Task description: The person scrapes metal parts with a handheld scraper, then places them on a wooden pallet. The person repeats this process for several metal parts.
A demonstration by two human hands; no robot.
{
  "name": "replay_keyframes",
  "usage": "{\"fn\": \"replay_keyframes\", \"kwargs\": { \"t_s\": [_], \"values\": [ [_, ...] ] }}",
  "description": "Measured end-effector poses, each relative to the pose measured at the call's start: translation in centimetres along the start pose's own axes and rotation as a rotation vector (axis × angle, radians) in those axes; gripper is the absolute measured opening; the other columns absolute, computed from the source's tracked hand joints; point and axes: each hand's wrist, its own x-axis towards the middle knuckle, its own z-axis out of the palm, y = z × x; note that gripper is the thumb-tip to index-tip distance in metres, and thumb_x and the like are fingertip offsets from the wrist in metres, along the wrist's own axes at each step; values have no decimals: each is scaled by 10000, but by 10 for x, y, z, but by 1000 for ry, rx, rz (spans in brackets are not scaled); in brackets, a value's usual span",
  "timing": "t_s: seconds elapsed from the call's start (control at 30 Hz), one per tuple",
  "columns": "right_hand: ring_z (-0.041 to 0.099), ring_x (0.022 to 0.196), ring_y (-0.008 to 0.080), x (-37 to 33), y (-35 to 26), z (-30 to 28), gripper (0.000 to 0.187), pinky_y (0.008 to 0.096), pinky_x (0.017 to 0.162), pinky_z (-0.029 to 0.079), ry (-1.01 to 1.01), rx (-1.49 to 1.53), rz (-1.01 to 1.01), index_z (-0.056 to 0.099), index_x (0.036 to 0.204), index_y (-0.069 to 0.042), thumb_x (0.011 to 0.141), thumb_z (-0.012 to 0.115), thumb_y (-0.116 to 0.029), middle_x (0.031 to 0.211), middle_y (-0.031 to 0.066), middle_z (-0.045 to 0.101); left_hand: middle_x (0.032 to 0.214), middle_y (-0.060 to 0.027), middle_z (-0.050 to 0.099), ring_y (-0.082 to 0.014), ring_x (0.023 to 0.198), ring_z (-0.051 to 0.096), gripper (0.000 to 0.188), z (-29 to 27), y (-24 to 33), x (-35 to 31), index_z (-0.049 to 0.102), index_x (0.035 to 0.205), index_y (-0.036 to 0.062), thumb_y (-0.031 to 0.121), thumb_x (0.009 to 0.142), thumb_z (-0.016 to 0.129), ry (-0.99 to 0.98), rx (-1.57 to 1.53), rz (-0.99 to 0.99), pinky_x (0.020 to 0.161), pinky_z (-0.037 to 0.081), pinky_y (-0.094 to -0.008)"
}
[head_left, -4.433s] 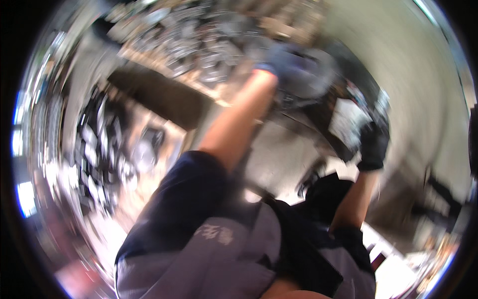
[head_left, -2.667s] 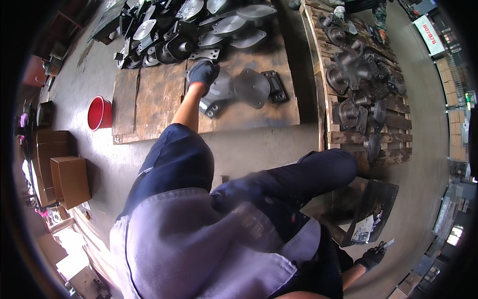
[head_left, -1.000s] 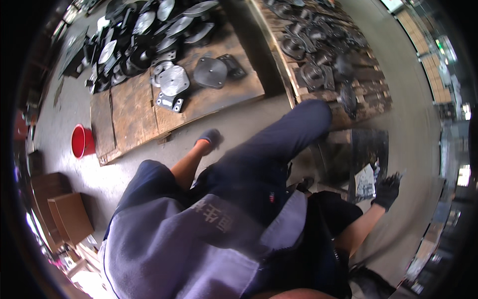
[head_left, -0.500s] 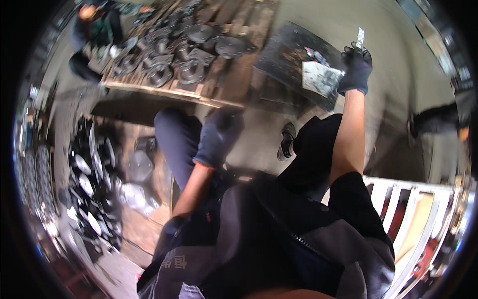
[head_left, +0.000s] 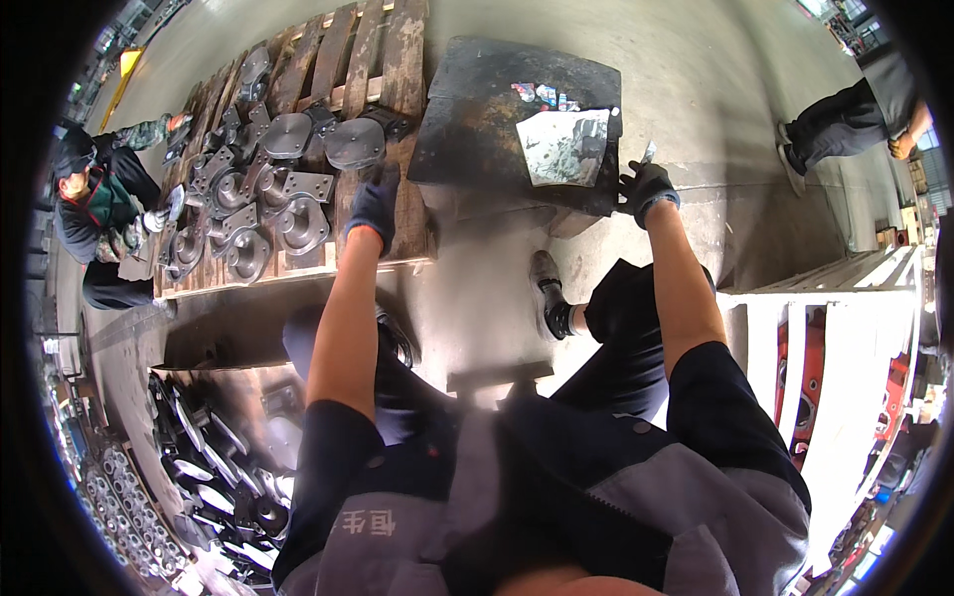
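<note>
Head cam: shows grey concrete floor [head_left: 715,89] spreading wide under everything. Upper L to ctr, see wooden pallet [head_left: 402,50], weathered slats, loaded w/ dark metal castings [head_left: 301,226], flanges + round hubs, jumbled close. Just R of pallet, find black stand [head_left: 462,124], flat top scuffed brownish in spots. Lower R, note white slatted rack [head_left: 835,417] w/ red parts [head_left: 810,368] behind slats. Lower L, see stacked metal plates [head_left: 214,497], some shiny, some dark. Far L, beside pallet, note co-worker [head_left: 124,199] in dark cap. Upper R, well apart, see another person [head_left: 845,134], dark trousers, partly cut by rim. On stand's R half, find stained white sheet [head_left: 563,147]. On pallet, R end of pile, nearest L hand, see oval-flanged part [head_left: 355,144], flat face up. At its near edge, note L hand [head_left: 373,204], dark glove, orange cuff; blurry, can't say if touching, nor if fingers clasp or hang loose. Just off stand's R edge, see R hand [head_left: 649,186], black glove, fingers curled in a pinch. Above sheet, find small coloured packets [head_left: 547,95]. Last, note thin silvery strip [head_left: 649,152], gripped in R hand, tip pointing up.
</note>
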Motion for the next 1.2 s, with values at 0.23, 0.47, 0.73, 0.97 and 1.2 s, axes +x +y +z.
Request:
{"fn": "replay_keyframes", "kwargs": {
  "t_s": [0.23, 0.47, 0.73, 0.97, 1.2],
  "values": [
    [627, 888, 239, 19, 6, 44, 263, 394, 720, 495, -866, 735, 196, 586, 944, -54, 886, 550, -309, 922, 150, 651, 1159, -103, 589, -217, 1071, 532, 370, 64, -104, 41, 537, 1208, 25, 255, 918, 533, -51, -349, -67, 945, 397, -330],
    [632, 735, 345, -19, -51, 46, 245, 412, 616, 487, 110, -843, -504, 618, 853, -96, 906, 481, -292, 776, 161, 653, 927, -176, 642, -239, 844, 590, 372, 58, 16, 12, 621, 1013, -10, 334, 886, 557, 126, -651, -302, 796, 445, -328],
    [580, 909, 167, 65, -133, -11, 225, 378, 696, 416, 297, -271, -335, 620, 1026, -142, 831, 584, -248, 972, 14, 642, 973, -208, 638, -350, 923, 596, 367, 35, 20, -17, 628, 995, 0, 327, 841, 567, 389, -372, -473, 820, 449, -386],
    [550, 701, 135, -92, -186, 160, 254, 293, 727, 496, -40, 259, -692, 580, 1087, -15, 926, 473, -180, 770, 25, 554, 867, -171, 638, -304, 859, 610, 203, 51, -105, -94, 661, 905, 49, 198, 783, 598, -204, 221, -223, 734, 478, -377],
    [422, 538, 48, -158, -145, 287, 183, 203, 483, 340, -105, -204, -889, 580, 998, -37, 929, 463, -160, 700, 8, 581, 936, -68, 640, -214, 1044, 552, 123, 102, -204, -4, 665, 846, 126, 178, 799, 563, 324, -1145, -521, 858, 449, -334]
  ]
}}
